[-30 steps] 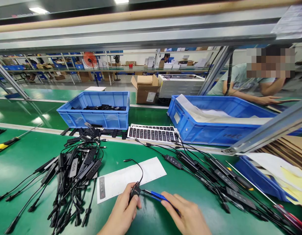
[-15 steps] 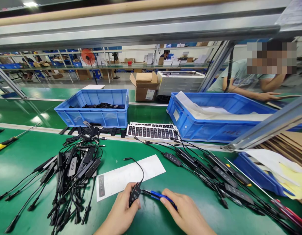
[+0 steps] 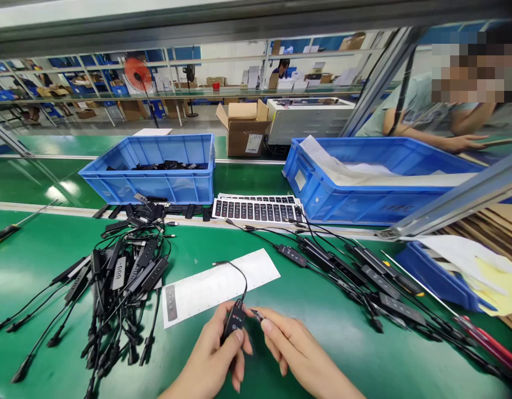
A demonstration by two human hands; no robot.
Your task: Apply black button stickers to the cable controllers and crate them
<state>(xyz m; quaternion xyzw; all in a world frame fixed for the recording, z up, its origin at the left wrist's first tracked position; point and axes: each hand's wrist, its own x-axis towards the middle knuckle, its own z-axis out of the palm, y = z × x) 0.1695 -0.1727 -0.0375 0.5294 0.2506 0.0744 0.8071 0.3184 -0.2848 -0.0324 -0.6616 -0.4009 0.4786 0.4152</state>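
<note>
My left hand (image 3: 216, 349) is closed around a small black inline controller (image 3: 234, 320) with button icons on its face. From its top a thin black cable (image 3: 239, 271) curves over a white backing sheet (image 3: 223, 284), which carries one dark label (image 3: 170, 302) at its left end. Close by on the right, my right hand (image 3: 291, 343) pinches a slim tool (image 3: 258, 315); only its dark pointed tip shows, beside the controller, and the fingers hide its blue handle. I cannot tell whether the tip touches the controller.
Corded controllers lie heaped on the left (image 3: 127, 277) and in a row on the right (image 3: 343, 271). Behind are label sheets (image 3: 256, 210) and two blue bins (image 3: 156, 185) (image 3: 364, 205). A screwdriver (image 3: 6, 233) lies far left. A person (image 3: 439, 119) sits beyond the right bin.
My left hand has turned the controller more upright. My right hand has come closer to it, its fingers now covering the tool's blue handle. The view has tilted down slightly.
</note>
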